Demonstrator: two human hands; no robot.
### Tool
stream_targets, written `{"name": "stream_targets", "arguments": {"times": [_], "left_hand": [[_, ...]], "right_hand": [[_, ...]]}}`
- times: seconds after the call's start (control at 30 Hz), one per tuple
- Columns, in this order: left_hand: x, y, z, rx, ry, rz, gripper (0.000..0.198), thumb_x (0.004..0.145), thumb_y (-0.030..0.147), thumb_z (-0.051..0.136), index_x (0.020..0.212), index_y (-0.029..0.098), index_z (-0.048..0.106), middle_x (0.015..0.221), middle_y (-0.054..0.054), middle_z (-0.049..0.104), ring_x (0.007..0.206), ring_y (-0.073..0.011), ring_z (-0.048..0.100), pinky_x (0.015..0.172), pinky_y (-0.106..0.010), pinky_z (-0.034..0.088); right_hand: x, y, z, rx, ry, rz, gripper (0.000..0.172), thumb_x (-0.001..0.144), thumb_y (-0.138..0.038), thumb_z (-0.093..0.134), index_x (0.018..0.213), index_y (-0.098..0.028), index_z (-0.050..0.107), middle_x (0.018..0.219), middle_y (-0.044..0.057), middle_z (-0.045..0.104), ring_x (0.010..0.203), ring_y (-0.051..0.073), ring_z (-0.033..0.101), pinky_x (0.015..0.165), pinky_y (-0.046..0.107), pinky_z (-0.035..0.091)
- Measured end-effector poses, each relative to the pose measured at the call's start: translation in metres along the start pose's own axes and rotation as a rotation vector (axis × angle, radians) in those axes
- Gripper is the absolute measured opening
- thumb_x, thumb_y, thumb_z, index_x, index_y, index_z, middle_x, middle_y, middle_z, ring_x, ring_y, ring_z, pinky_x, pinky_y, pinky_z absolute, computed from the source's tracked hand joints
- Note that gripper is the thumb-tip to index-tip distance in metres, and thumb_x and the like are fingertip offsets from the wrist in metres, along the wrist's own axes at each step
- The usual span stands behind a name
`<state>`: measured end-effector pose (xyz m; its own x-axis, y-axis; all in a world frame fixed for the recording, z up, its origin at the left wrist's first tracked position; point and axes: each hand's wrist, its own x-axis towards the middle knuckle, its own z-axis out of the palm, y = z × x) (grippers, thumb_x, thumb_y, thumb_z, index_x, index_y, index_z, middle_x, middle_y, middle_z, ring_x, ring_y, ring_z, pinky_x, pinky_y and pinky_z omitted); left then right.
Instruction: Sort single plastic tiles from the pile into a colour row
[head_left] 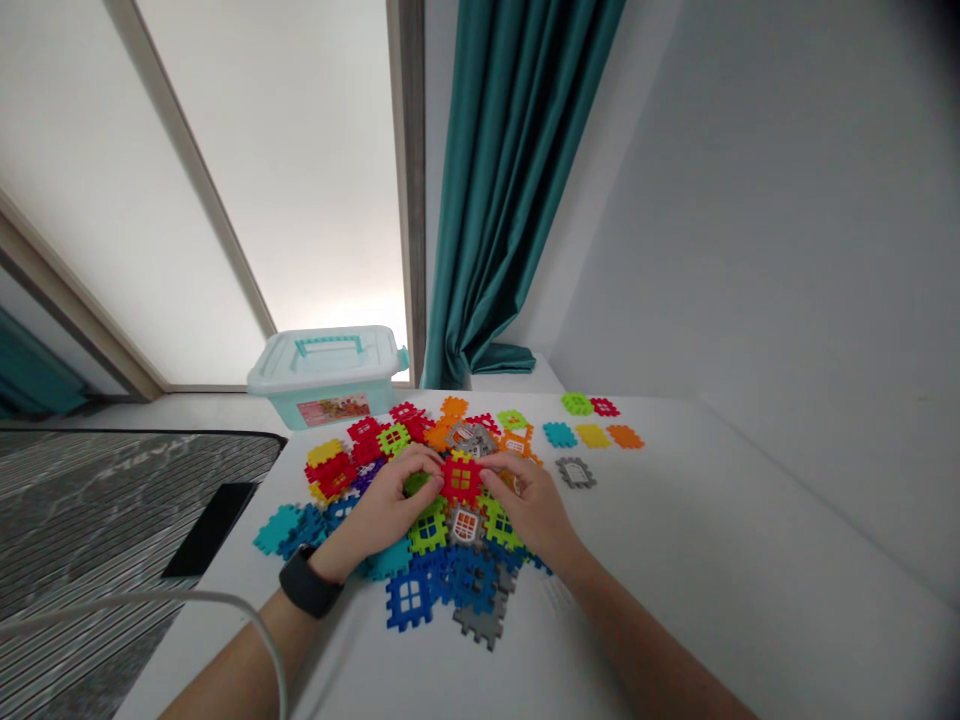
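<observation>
And the red window tile [461, 480] sits snug between left hand [403, 495] and right hand [529, 495], both pinching its sides over the heaped tiles [439, 573], short of the table [675, 540]'s far edge!

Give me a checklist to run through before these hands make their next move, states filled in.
1. Red piece held from both sides: ok, left hand and right hand have their fingers at opposite edges.
2. Red piece locked to the yellow part at its top edge: cannot tell, too small.
3. Pile in one layer: not ok, pieces overlap.
4. Gray window piece apart from the pile: ok, right of it.
5. Lid on the box: ok.
</observation>
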<state>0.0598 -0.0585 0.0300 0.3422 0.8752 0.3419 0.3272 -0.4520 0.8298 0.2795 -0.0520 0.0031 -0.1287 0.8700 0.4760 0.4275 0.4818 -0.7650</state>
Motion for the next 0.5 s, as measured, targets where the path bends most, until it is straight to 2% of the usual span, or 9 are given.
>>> {"name": "stream_targets", "arguments": {"times": [0.2,0.5], "left_hand": [[-0.0010,-0.0007,0.0025,0.098,0.028,0.040,0.013,0.096,0.028,0.055,0.089,0.021,0.062,0.101,-0.007,0.064,0.099,-0.0223,0.061,0.092,-0.038,0.047],[-0.0028,0.0005,0.0010,0.180,0.033,0.054,0.016,0.092,0.035,0.061,0.095,0.020,0.063,0.107,-0.008,0.063,0.103,-0.0249,0.061,0.094,-0.043,0.048]], "right_hand": [[-0.0031,-0.0053,0.0004,-0.176,0.059,-0.279,0.012,0.096,-0.024,0.056,0.096,-0.026,0.068,0.094,0.006,0.073,0.093,0.025,0.066,0.091,0.044,0.052],[-0.0049,-0.0095,-0.0047,-0.285,0.083,-0.529,0.016,0.099,-0.012,0.053,0.104,-0.024,0.061,0.098,0.004,0.072,0.095,0.019,0.066,0.103,0.046,0.046]]}}
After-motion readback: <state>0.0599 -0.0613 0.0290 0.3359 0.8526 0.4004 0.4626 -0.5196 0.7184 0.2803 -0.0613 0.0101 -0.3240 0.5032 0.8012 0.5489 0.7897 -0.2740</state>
